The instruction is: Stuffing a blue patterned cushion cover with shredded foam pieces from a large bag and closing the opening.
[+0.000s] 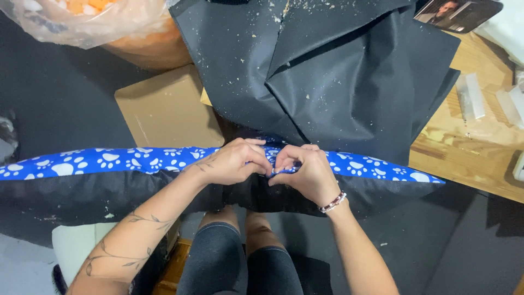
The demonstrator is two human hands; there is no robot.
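Dark flooring and a wooden tabletop (464,158) frame the seated person's knees. Nearest, across the lap, lies a long cushion (109,175), blue paw-print fabric above black, its long axis running left to right. Both hands meet at its middle: left hand (232,162) and right hand (303,172) pinch the seam edges together, apparently holding the opening closed. Beyond sits crumb-flecked black cloth (327,71).

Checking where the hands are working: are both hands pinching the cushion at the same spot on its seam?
Yes, the left hand and right hand meet fingertip to fingertip at the middle seam of the blue paw-print cushion.
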